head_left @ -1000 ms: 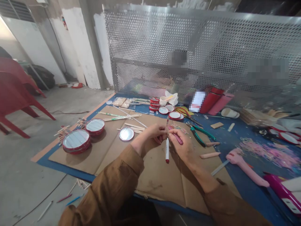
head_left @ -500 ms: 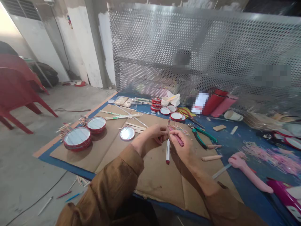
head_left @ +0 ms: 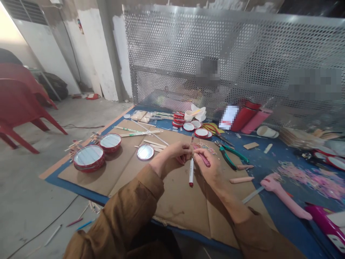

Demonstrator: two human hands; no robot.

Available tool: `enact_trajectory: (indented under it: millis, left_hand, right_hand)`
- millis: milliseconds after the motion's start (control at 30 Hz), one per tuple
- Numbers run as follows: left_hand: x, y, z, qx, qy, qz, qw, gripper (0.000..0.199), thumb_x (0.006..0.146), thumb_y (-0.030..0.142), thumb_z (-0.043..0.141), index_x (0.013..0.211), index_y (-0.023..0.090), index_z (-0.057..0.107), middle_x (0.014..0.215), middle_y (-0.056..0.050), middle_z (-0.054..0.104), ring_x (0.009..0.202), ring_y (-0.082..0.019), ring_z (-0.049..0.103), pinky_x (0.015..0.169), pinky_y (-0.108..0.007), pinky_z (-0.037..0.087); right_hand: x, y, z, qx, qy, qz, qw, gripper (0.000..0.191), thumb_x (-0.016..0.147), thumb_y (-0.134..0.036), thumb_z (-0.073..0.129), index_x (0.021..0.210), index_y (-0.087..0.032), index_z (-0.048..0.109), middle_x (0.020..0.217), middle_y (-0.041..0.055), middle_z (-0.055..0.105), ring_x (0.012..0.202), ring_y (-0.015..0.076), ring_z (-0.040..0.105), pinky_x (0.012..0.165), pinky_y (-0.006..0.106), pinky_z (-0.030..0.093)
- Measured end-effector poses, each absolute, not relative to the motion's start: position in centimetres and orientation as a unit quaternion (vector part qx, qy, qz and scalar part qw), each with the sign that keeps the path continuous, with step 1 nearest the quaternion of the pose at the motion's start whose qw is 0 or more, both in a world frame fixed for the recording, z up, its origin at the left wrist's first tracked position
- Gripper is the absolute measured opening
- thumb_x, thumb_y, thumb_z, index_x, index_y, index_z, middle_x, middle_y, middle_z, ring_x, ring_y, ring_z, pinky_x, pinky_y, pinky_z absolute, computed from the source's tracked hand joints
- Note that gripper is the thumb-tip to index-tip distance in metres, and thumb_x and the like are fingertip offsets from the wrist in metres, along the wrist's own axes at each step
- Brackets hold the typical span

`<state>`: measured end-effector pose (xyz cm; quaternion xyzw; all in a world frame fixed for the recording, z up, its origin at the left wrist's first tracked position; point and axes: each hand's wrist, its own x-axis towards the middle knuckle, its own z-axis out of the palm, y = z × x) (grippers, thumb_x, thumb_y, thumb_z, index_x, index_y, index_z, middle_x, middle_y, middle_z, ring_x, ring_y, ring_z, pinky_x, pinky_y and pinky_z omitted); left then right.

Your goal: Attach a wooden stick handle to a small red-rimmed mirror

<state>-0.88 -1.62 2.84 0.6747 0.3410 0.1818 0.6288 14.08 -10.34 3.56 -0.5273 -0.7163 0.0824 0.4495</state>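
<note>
My left hand (head_left: 181,151) is closed, its fingertips pinching a thin, flat wooden stick (head_left: 192,139) that points away from me. My right hand (head_left: 208,165) is closed too, with its fingertips meeting the left ones at the stick's near end. A dark pink, rod-shaped piece (head_left: 204,157) runs along the right hand's fingers; its kind is unclear. Just below the fingertips is a white marker (head_left: 191,172) with a red end. Whether it touches the fingers I cannot tell. Brown cardboard (head_left: 183,205) lies under both hands.
Red-rimmed small drums (head_left: 88,158) stand at left, near a round white disc (head_left: 145,152). Green-handled pliers (head_left: 228,158), a pink hammer-shaped tool (head_left: 285,198) and loose rubber bands (head_left: 309,180) lie at right. Behind the table rises a perforated metal panel (head_left: 167,46).
Both hands keep nearly the same pose and grip at the stick. The whole view has shifted very slightly; nothing else has visibly moved.
</note>
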Motion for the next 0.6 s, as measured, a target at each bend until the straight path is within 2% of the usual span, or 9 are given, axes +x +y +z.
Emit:
enact_trajectory:
  millis: [233, 600]
  left_hand:
    - [-1.01, -1.92, 3.23, 0.675, 0.342, 0.184, 0.627, 0.022, 0.087, 0.032, 0.057, 0.075, 0.015, 0.051, 0.054, 0.003, 0.052, 0.045, -0.009, 0.053, 0.049, -0.022, 0.046]
    - [-1.05, -1.65, 2.84, 0.681, 0.335, 0.193, 0.622, 0.013, 0.089, 0.025, 0.052, 0.082, 0.014, 0.053, 0.054, 0.004, 0.052, 0.046, -0.01, 0.053, 0.05, -0.024, 0.048]
  right_hand:
    - [14.43, -10.0, 3.15, -0.519, -0.718, 0.08, 0.457, 0.018, 0.088, -0.035, 0.052, 0.087, -0.022, 0.064, 0.083, 0.0038, 0.069, 0.078, 0.0195, 0.062, 0.071, 0.03, 0.047]
    - [14.4, -10.1, 3.47, -0.532, -0.714, 0.097, 0.444, 0.02, 0.087, -0.036, 0.051, 0.085, -0.022, 0.064, 0.08, 0.0034, 0.069, 0.073, 0.0187, 0.062, 0.067, 0.029, 0.046]
